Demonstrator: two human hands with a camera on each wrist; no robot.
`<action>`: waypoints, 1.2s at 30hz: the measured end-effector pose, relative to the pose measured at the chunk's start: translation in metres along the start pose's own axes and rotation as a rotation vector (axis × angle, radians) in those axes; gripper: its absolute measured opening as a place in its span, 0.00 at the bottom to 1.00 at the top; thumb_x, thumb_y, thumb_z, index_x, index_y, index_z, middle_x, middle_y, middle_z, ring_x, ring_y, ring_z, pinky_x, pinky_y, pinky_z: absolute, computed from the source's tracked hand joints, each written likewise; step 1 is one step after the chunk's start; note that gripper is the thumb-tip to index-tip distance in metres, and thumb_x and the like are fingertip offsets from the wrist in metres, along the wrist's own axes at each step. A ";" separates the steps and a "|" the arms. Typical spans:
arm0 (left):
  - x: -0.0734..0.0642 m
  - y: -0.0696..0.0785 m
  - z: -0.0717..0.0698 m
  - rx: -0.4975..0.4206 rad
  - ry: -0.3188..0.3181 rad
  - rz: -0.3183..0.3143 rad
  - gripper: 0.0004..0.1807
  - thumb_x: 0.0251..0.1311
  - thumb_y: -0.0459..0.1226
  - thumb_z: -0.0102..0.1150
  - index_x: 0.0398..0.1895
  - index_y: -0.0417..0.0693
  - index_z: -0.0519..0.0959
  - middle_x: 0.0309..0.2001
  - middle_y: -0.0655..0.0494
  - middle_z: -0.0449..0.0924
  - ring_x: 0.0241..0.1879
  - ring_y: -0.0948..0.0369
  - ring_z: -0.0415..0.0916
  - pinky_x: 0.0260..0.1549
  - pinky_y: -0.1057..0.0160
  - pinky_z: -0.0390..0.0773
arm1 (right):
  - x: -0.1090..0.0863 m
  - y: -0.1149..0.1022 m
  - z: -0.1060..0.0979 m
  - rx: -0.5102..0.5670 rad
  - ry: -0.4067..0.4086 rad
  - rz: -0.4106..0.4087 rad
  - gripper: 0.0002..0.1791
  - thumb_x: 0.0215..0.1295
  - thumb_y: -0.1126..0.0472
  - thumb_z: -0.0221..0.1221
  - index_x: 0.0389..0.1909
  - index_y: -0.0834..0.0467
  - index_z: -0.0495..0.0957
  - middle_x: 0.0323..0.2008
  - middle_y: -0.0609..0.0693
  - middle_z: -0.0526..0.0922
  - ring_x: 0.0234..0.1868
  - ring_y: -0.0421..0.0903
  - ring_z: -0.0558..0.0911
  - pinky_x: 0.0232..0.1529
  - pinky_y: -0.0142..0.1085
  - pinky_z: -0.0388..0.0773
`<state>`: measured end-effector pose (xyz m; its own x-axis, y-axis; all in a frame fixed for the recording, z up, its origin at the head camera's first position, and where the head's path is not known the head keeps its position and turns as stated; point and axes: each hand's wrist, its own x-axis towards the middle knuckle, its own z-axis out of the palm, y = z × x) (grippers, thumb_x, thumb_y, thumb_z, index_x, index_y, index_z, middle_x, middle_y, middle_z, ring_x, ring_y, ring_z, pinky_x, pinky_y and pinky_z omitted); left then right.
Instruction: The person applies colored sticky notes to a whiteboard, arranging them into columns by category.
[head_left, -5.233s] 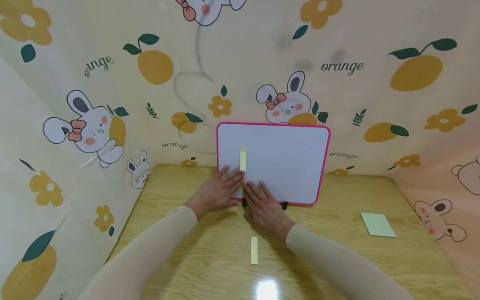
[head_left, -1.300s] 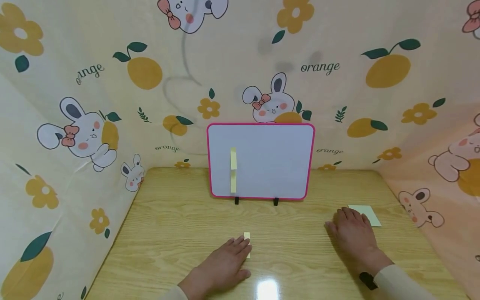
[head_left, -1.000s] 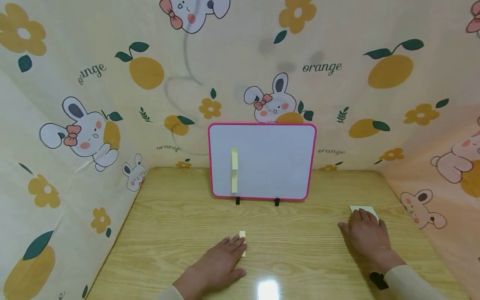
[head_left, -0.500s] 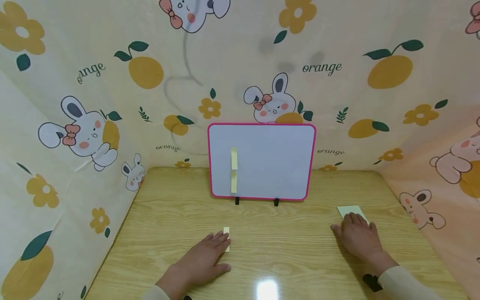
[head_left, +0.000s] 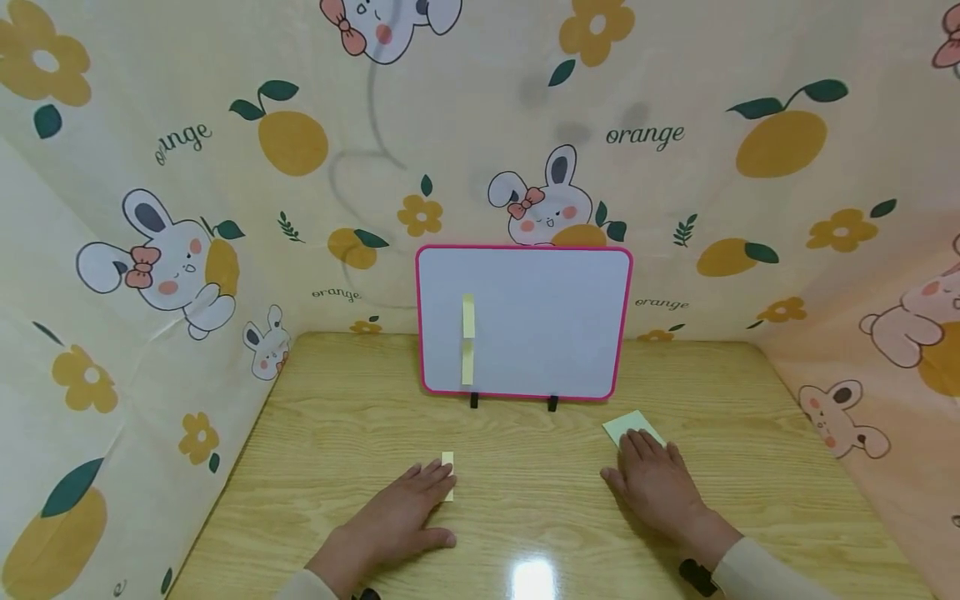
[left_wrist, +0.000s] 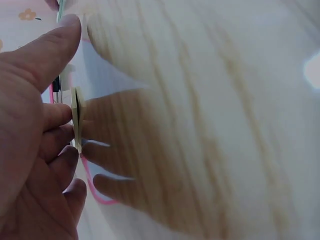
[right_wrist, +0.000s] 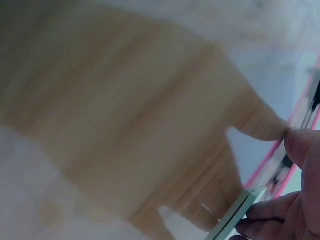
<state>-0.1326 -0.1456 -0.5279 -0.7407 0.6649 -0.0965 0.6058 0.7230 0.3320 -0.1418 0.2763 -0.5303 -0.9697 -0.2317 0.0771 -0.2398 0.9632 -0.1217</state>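
Observation:
My left hand (head_left: 397, 512) lies with straight fingers over a narrow yellow sticky-note pad (head_left: 447, 460) on the table; the left wrist view shows the pad's thin layered edge (left_wrist: 76, 120) against the fingertips. Farther right, my right hand (head_left: 660, 483) rests its fingertips on a square pale green sticky-note pad (head_left: 624, 422), whose near part they cover. That pad's edge (right_wrist: 232, 215) appears under the fingers in the right wrist view. Behind both hands stands a pink-framed whiteboard (head_left: 547, 325), bearing an upper yellow strip (head_left: 468, 315) and a lower yellow strip (head_left: 467, 362), end to end near its left side.
Two small black feet, one being the left foot (head_left: 474, 401), support the whiteboard on the wood-grain table (head_left: 540, 467). A printed cloth (head_left: 375, 192) with rabbits and oranges encloses the back and sides. A bright light reflection shows at the near edge.
Both hands have left the whiteboard, where they pressed around the lower strip. The left hand slid the yellow pad leftward; the right hand reached the green pad and slid it left.

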 end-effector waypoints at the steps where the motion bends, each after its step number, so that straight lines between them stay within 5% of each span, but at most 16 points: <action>1: 0.000 0.000 0.000 -0.001 0.001 0.001 0.45 0.71 0.63 0.57 0.79 0.41 0.67 0.80 0.47 0.64 0.82 0.49 0.57 0.81 0.48 0.58 | 0.000 -0.005 0.001 0.004 0.003 -0.016 0.37 0.78 0.44 0.58 0.69 0.73 0.71 0.69 0.71 0.75 0.72 0.71 0.72 0.68 0.75 0.66; 11: 0.002 -0.003 0.004 0.000 0.019 0.004 0.45 0.70 0.63 0.57 0.79 0.41 0.67 0.80 0.47 0.64 0.82 0.49 0.57 0.81 0.47 0.58 | 0.000 -0.055 0.009 0.059 -0.056 -0.230 0.36 0.80 0.44 0.55 0.73 0.68 0.71 0.74 0.65 0.73 0.76 0.65 0.70 0.75 0.67 0.64; 19: 0.001 -0.001 0.002 -0.016 0.029 0.010 0.46 0.70 0.63 0.58 0.78 0.40 0.67 0.80 0.46 0.65 0.82 0.49 0.57 0.81 0.47 0.58 | 0.002 -0.075 0.011 0.006 -0.065 -0.445 0.34 0.81 0.44 0.54 0.75 0.63 0.71 0.75 0.58 0.74 0.77 0.58 0.71 0.75 0.61 0.68; 36: 0.002 0.002 0.000 -0.011 0.013 0.002 0.44 0.70 0.62 0.60 0.78 0.42 0.68 0.80 0.48 0.64 0.82 0.50 0.57 0.81 0.48 0.58 | 0.008 -0.089 0.015 -0.029 -0.013 -0.605 0.32 0.81 0.44 0.54 0.73 0.62 0.73 0.73 0.56 0.76 0.75 0.55 0.74 0.74 0.57 0.71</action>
<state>-0.1329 -0.1431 -0.5278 -0.7428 0.6642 -0.0837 0.6046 0.7193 0.3422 -0.1294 0.1869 -0.5337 -0.6624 -0.7407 0.1123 -0.7475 0.6635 -0.0328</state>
